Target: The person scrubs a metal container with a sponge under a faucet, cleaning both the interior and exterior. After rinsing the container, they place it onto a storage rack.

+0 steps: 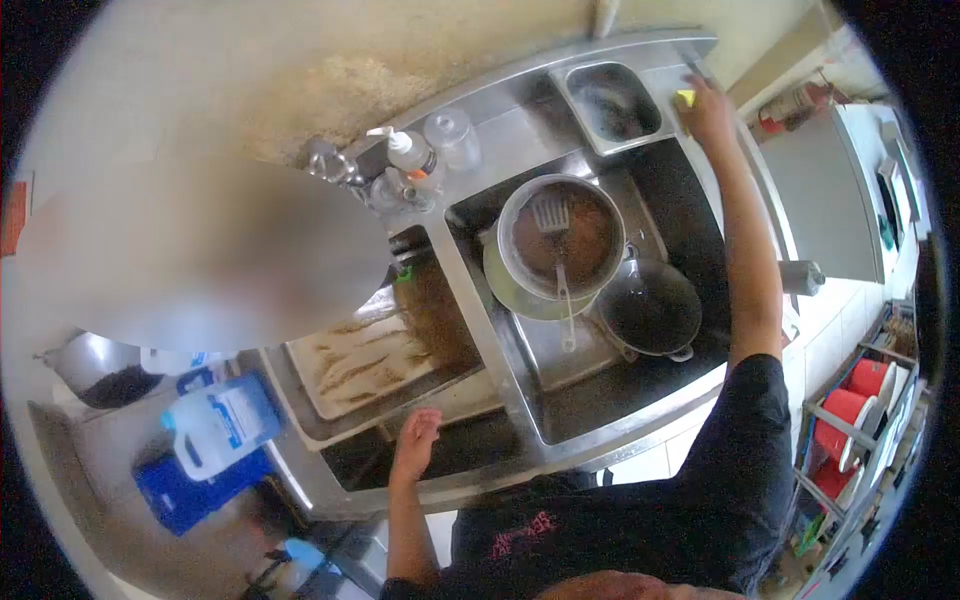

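My right hand (708, 112) reaches to the far right corner of the steel counter. Its fingers are closed around a small yellow sponge (686, 97), only partly visible. Over the front of the left basin, my left hand (418, 440) hovers with loosely bent fingers and nothing in it. In the right basin (560, 410) stands a round pot (510, 215) with brownish contents, and a slotted spatula (552, 215) rests in it. A dark wok (650, 308) lies beside the pot. The left basin holds a dirty pale tray (360, 365) under brownish water.
A square steel container (612, 105) sits on the back ledge, left of my right hand. A pump bottle (410, 155) and a clear container (453, 138) stand by the tap (335, 165). At left are a plastic jug (220, 425) and a blue box (195, 490). Red-and-white containers (845, 425) fill a rack.
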`<act>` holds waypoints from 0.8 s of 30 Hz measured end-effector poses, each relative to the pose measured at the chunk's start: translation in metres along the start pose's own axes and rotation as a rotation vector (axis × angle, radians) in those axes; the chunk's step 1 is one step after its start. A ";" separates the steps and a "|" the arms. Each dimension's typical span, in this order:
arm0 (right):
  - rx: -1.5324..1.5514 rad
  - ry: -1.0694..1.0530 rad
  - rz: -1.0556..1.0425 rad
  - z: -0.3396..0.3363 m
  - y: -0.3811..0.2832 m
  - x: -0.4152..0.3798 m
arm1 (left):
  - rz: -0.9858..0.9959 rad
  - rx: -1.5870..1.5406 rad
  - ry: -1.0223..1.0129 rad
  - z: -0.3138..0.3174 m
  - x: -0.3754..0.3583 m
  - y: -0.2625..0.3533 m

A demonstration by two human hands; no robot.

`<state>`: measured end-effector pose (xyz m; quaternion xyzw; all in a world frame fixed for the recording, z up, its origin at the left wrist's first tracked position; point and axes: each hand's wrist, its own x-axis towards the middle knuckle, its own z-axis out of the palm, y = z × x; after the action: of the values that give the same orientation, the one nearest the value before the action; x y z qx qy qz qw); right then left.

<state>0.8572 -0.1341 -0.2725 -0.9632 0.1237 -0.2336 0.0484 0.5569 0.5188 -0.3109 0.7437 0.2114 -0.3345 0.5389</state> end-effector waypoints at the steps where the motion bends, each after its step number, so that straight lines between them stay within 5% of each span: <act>1: 0.149 -0.066 -0.123 0.010 -0.016 0.006 | 0.004 -0.002 -0.005 -0.001 -0.003 -0.001; 4: -0.081 -0.629 -0.221 0.068 -0.065 0.022 | -0.001 0.003 0.027 -0.007 -0.008 -0.010; 7: -0.143 -0.571 -0.435 0.178 -0.045 0.024 | 0.083 0.003 0.055 -0.014 -0.023 0.003; 11: -0.045 -0.704 -0.548 0.132 -0.084 0.031 | 0.129 -0.096 0.165 -0.043 -0.042 -0.008; 13: -0.112 -0.668 -0.332 0.111 -0.076 0.031 | 0.214 -0.247 0.294 -0.061 -0.052 -0.014; 14: -0.166 -0.569 -0.581 0.177 -0.010 0.054 | 0.246 -0.226 0.374 -0.077 -0.046 -0.029; 16: -0.067 -0.584 -0.185 0.065 -0.076 0.057 | 0.244 -0.151 0.618 -0.103 -0.054 -0.035; 18: 0.218 -0.461 -0.291 0.016 -0.104 0.040 | 0.386 0.065 0.874 -0.136 -0.048 -0.044; 21: 0.645 -0.614 -0.045 -0.075 -0.210 -0.027 | 0.285 0.287 1.178 -0.168 -0.041 -0.010; 23: 0.517 -0.631 0.054 -0.111 -0.317 -0.111 | 0.338 0.730 1.309 -0.206 -0.007 -0.039; 24: 0.733 -0.927 -0.133 -0.066 -0.315 -0.138 | 0.336 0.734 1.297 -0.222 0.009 -0.048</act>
<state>0.7759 0.2037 -0.2271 -0.8910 -0.0598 0.1812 0.4120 0.5907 0.7436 -0.3056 0.9447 0.2447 0.2071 0.0686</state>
